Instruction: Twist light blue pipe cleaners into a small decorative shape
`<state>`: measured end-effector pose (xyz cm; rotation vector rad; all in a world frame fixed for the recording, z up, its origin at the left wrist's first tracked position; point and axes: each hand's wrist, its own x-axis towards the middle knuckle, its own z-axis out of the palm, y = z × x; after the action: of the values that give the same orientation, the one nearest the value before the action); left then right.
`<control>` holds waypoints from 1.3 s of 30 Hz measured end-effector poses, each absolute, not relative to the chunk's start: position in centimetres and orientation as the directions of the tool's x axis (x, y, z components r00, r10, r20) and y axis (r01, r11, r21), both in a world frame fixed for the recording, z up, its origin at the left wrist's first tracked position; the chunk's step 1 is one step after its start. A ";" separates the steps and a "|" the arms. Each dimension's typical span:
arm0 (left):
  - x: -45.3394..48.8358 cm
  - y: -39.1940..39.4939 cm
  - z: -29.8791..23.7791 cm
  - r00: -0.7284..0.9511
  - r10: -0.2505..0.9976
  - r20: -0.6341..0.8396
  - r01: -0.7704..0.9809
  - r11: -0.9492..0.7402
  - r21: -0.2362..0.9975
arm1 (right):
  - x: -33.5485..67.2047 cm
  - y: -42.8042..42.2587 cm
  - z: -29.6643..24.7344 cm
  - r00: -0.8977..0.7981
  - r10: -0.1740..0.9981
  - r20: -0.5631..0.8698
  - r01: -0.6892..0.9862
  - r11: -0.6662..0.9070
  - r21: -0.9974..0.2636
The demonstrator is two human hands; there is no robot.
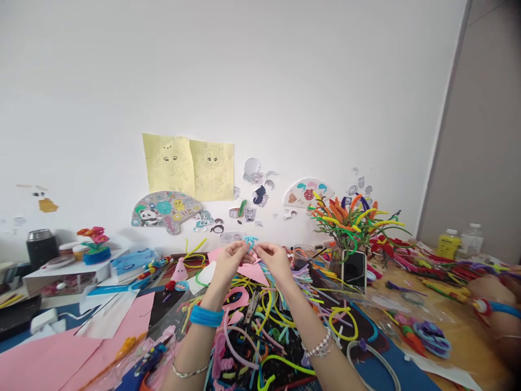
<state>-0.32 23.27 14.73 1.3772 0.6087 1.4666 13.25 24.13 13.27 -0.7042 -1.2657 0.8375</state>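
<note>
My left hand [231,258] and my right hand [272,257] are raised together above the table, fingers pinched on a small light-blue pipe cleaner [249,242] held between them. Its curled end sticks up above my fingertips. A blue pipe-cleaner band [206,316] circles my left wrist, and a beaded bracelet [319,346] sits on my right wrist. Below my hands lies a heap of loose pipe cleaners [260,320] in several colours, next to pink paper pieces [248,270].
A vase of pipe-cleaner flowers [352,217] and a phone [354,270] stand to the right. Pink paper sheets [49,358] lie at the front left, a white box [73,271] with a small flower pot behind. Another person's arm [494,304] shows at right. Bottles [448,244] stand far right.
</note>
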 end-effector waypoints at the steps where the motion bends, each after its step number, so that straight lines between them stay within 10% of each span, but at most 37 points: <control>1: -0.2 23.3 14.6 0.125 0.881 0.457 -0.302 -0.405 0.863 | 13.1 24.0 13.2 0.105 0.853 0.511 -0.152 0.521 -0.840; 22: 0.7 24.0 13.6 0.028 0.848 0.529 -0.183 -0.516 0.837 | 11.6 23.9 12.9 0.167 0.908 0.383 -0.562 0.407 -0.720; 39: 0.8 24.3 13.5 0.073 0.840 0.538 -0.215 -0.513 0.831 | 11.9 24.0 13.2 -0.102 0.917 0.385 -0.689 0.214 -0.692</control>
<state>0.80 24.30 13.50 1.5062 0.6526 1.5776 11.92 24.02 13.20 -0.3075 -0.9517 1.3867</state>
